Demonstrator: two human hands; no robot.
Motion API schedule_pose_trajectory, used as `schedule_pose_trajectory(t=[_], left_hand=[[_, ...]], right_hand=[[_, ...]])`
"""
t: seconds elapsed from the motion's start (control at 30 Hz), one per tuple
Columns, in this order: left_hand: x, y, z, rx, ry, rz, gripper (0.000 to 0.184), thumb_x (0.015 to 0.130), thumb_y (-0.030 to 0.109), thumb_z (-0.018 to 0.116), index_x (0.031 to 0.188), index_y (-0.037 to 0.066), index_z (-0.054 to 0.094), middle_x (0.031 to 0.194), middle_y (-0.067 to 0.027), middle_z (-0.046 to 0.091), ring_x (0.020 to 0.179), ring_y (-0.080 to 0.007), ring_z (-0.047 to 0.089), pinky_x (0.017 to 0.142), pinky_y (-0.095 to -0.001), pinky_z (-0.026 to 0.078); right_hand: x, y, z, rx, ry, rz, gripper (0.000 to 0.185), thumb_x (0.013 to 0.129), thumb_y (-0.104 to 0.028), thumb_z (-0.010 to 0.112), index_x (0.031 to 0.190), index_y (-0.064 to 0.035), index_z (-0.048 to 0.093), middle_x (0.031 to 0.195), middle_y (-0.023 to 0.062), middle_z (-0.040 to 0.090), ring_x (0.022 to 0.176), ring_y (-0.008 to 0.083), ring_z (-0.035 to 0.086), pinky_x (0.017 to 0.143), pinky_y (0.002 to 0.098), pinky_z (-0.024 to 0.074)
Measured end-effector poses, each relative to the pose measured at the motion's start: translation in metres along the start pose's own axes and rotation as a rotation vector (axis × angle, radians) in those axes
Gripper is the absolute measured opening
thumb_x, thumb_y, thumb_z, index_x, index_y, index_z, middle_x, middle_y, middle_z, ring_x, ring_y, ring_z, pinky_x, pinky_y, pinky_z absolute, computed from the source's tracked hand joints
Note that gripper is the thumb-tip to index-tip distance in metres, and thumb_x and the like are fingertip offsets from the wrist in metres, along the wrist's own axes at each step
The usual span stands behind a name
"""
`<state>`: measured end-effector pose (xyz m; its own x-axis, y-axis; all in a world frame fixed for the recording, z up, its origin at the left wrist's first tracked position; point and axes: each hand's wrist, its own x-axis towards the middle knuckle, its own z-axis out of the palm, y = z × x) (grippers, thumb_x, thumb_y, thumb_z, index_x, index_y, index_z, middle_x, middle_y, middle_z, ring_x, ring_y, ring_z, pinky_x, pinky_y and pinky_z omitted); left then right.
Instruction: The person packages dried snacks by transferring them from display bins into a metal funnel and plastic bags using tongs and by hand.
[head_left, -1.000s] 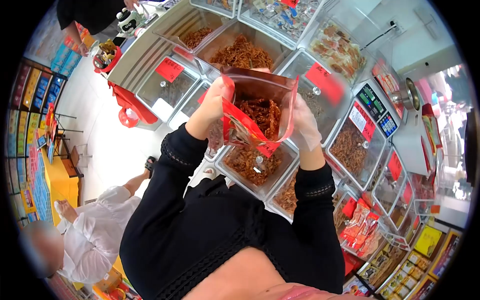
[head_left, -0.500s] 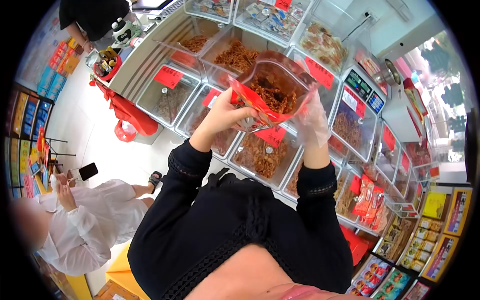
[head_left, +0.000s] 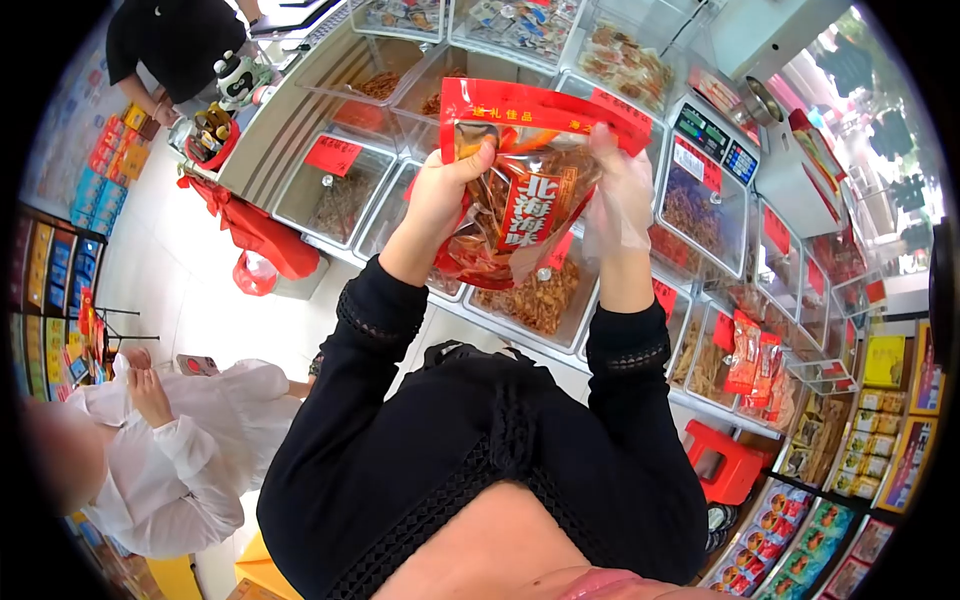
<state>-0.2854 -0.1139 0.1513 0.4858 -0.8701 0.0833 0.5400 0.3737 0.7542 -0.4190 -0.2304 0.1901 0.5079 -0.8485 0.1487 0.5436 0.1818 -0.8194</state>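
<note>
A red and clear plastic food pouch (head_left: 527,200) with Chinese lettering is held up in front of me, its printed face towards me. Brown food shows through the clear part. My left hand (head_left: 447,190) is bare and grips the pouch's left side, thumb on the front. My right hand (head_left: 620,190), in a thin clear plastic glove, pinches the upper right corner below the red top band. Under the pouch stands a clear bin of brown dried food (head_left: 540,300).
More lidded bins (head_left: 335,190) with red labels surround the pouch. A digital scale (head_left: 715,140) stands at the right, near a metal bowl (head_left: 762,100). A person in white (head_left: 165,450) is at the left, another in black (head_left: 180,50) at the upper left. Packet shelves (head_left: 860,440) line the right.
The pouch has turned from showing its open mouth and the shredded food inside to standing with its printed front towards me, top band flat. Both hands still hold it.
</note>
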Motion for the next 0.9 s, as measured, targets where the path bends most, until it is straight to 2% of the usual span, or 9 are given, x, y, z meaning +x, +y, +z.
schedule_pose_trajectory(t=[0.13, 0.27, 0.47, 0.53, 0.63, 0.67, 0.77, 0.83, 0.9], left_hand=[[-0.001, -0.024, 0.0, 0.081, 0.177, 0.07, 0.023, 0.086, 0.012, 0.056, 0.105, 0.0, 0.054, 0.097, -0.0093, 0.062, 0.081, -0.0165, 0.061, 0.073, -0.0304, 0.049], [-0.014, -0.035, 0.008, -0.117, 0.237, 0.082, 0.015, 0.086, 0.01, 0.056, 0.097, 0.001, 0.059, 0.091, -0.0055, 0.063, 0.076, -0.0129, 0.06, 0.069, -0.0265, 0.047], [-0.019, -0.058, 0.009, -0.106, 0.277, 0.124, 0.017, 0.085, 0.009, 0.056, 0.099, 0.0, 0.059, 0.094, -0.0062, 0.063, 0.083, -0.0131, 0.059, 0.074, -0.0268, 0.046], [-0.025, -0.063, 0.007, -0.108, 0.249, 0.127, 0.018, 0.085, 0.009, 0.057, 0.099, -0.001, 0.059, 0.094, -0.0057, 0.063, 0.083, -0.0121, 0.059, 0.075, -0.0262, 0.045], [-0.031, -0.064, 0.006, 0.216, -0.115, -0.031, 0.023, 0.084, 0.013, 0.061, 0.102, -0.002, 0.06, 0.094, -0.0024, 0.062, 0.086, -0.0081, 0.055, 0.077, -0.0248, 0.044], [-0.029, -0.066, 0.006, 0.317, -0.17, -0.029, 0.024, 0.082, 0.012, 0.063, 0.102, -0.001, 0.059, 0.094, -0.0022, 0.062, 0.087, -0.0082, 0.055, 0.078, -0.0247, 0.044], [-0.029, -0.087, 0.02, 0.437, -0.238, 0.09, 0.029, 0.079, 0.006, 0.064, 0.106, 0.0, 0.055, 0.099, -0.0037, 0.061, 0.089, -0.0097, 0.055, 0.078, -0.0263, 0.044], [-0.029, -0.084, 0.041, 0.303, -0.136, 0.109, 0.029, 0.079, 0.005, 0.064, 0.107, 0.0, 0.055, 0.099, -0.0041, 0.061, 0.089, -0.0105, 0.055, 0.078, -0.0268, 0.045], [-0.027, -0.082, 0.047, 0.077, -0.002, 0.116, 0.026, 0.079, 0.003, 0.063, 0.105, 0.0, 0.057, 0.099, -0.0053, 0.061, 0.089, -0.0127, 0.057, 0.079, -0.0275, 0.045]], right_hand=[[-0.011, 0.011, -0.014, -0.154, -0.079, 0.198, 0.037, 0.074, -0.017, 0.072, 0.103, -0.0023, 0.056, 0.097, 0.0069, 0.062, 0.09, 0.0167, 0.057, 0.087, 0.0311, 0.0413], [-0.024, 0.034, -0.03, -0.076, -0.132, 0.185, 0.039, 0.074, -0.015, 0.072, 0.106, -0.0014, 0.055, 0.097, 0.0063, 0.062, 0.092, 0.0157, 0.057, 0.083, 0.031, 0.0452], [-0.046, 0.048, -0.034, -0.036, 0.016, 0.242, 0.043, 0.077, -0.023, 0.069, 0.111, -0.0033, 0.052, 0.107, 0.0063, 0.058, 0.098, 0.0176, 0.055, 0.085, 0.0329, 0.0434], [-0.049, 0.068, -0.046, 0.084, 0.097, 0.15, 0.046, 0.079, -0.029, 0.068, 0.113, -0.004, 0.05, 0.108, 0.006, 0.057, 0.098, 0.0183, 0.054, 0.085, 0.0334, 0.043], [-0.053, 0.061, -0.05, -0.05, 0.262, 0.126, 0.044, 0.085, -0.037, 0.057, 0.113, -0.0026, 0.049, 0.106, 0.0071, 0.057, 0.094, 0.0179, 0.054, 0.082, 0.0332, 0.0431], [-0.053, 0.054, -0.05, -0.134, 0.389, 0.128, 0.044, 0.088, -0.038, 0.053, 0.112, -0.0021, 0.049, 0.104, 0.0076, 0.057, 0.092, 0.0175, 0.054, 0.081, 0.0332, 0.0431], [-0.042, 0.063, -0.063, -0.175, 0.36, -0.126, 0.046, 0.089, -0.042, 0.049, 0.11, -0.001, 0.05, 0.102, 0.0086, 0.057, 0.09, 0.0178, 0.055, 0.079, 0.032, 0.0434], [-0.043, 0.055, -0.054, -0.166, 0.343, -0.255, 0.048, 0.088, -0.044, 0.05, 0.11, -0.0006, 0.049, 0.102, 0.009, 0.057, 0.09, 0.019, 0.055, 0.079, 0.0314, 0.043], [-0.05, 0.04, -0.044, -0.078, 0.34, -0.2, 0.048, 0.088, -0.043, 0.05, 0.11, -0.0006, 0.049, 0.102, 0.0088, 0.057, 0.09, 0.0188, 0.055, 0.08, 0.0313, 0.0427]])
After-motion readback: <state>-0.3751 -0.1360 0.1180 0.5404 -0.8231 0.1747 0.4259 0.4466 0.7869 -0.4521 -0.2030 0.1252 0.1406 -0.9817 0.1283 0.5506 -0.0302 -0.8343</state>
